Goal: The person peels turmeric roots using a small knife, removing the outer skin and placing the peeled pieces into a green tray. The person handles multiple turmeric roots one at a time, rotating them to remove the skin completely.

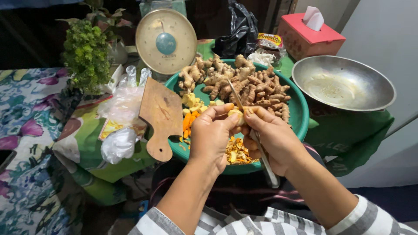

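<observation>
Peeling proceeds over the green basin (300,114): left hand (212,135) pinches the root piece (236,115); right hand (272,137) grips the knife (257,140). Angle the blade shallow, thumb behind the edge.

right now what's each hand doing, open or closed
Left hand: closed on a small pale yellow peeled root piece.
Right hand: closed on a metal-handled knife, blade up over the green round basin.
</observation>
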